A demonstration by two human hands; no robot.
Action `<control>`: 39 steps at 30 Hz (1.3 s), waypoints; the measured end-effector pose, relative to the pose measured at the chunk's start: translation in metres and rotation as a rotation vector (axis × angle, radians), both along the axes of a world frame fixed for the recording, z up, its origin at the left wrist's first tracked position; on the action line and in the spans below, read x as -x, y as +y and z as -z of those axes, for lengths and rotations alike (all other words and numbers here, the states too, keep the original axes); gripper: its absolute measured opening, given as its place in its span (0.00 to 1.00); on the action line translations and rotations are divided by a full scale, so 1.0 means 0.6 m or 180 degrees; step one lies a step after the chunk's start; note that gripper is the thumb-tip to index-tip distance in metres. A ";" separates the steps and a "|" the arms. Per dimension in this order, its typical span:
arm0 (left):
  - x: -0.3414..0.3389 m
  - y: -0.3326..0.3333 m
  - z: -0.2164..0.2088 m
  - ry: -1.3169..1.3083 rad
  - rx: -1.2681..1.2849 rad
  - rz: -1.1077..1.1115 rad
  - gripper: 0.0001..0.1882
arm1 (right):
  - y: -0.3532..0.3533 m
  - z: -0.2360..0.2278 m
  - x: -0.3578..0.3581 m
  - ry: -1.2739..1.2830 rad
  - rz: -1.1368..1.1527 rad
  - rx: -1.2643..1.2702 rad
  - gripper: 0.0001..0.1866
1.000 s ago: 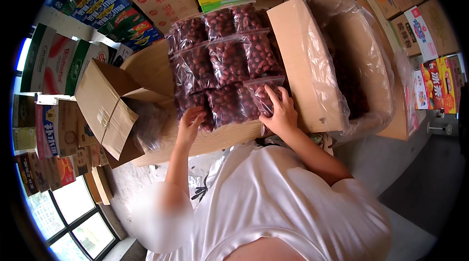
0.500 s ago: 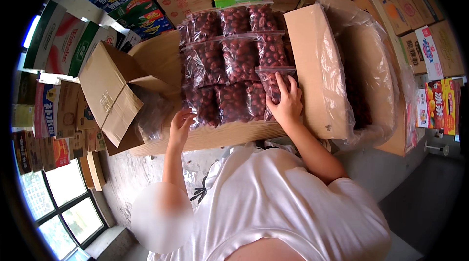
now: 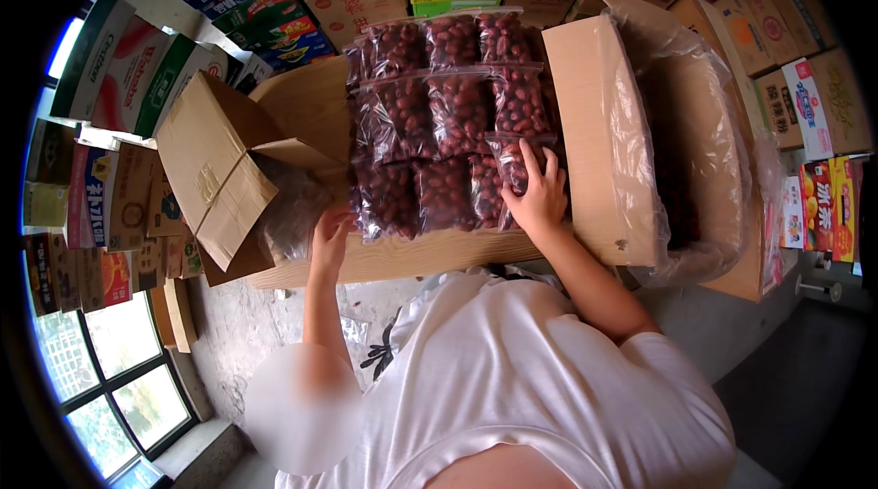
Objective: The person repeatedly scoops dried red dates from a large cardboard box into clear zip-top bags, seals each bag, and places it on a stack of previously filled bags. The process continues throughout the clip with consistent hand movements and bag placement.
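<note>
Several clear plastic bags of dark red dried fruit (image 3: 448, 114) lie in rows filling an open cardboard box (image 3: 412, 256). My right hand (image 3: 538, 194) presses flat on one bag (image 3: 517, 160) at the near right of the stack, fingers spread over it. My left hand (image 3: 331, 235) rests at the near left corner of the stack, fingertips on the lowest left bag (image 3: 384, 201). The right box flap (image 3: 599, 137) stands up beside my right hand.
A second box lined with a clear plastic bag (image 3: 695, 123) stands to the right. An empty open carton (image 3: 219, 169) leans at the left. Stacked printed cartons (image 3: 274, 4) line the back and sides. A window (image 3: 110, 379) is at the lower left.
Both hands stay on the near edge of the bag stack; my right hand slid slightly up onto the right bag, and the view shifted a little.
</note>
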State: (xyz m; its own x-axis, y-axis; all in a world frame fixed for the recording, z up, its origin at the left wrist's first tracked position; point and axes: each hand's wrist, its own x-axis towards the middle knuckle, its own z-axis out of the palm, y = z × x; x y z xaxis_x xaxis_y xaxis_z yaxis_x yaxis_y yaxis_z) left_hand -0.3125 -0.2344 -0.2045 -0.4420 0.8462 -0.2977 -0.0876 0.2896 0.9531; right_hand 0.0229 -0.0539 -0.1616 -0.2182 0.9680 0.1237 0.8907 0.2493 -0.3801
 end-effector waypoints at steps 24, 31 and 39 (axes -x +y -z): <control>-0.209 0.351 -0.048 0.3914 -0.0352 0.1523 0.56 | 0.175 0.041 0.043 0.0638 -0.0417 -0.0080 0.53; -0.206 0.348 -0.045 0.4119 -0.0260 0.1492 0.53 | 0.167 0.030 0.059 0.0483 -0.0216 -0.0183 0.53; -0.100 0.178 -0.080 0.3137 -0.1309 0.0678 0.19 | 0.044 0.014 0.005 -0.0407 -0.0747 -0.0098 0.43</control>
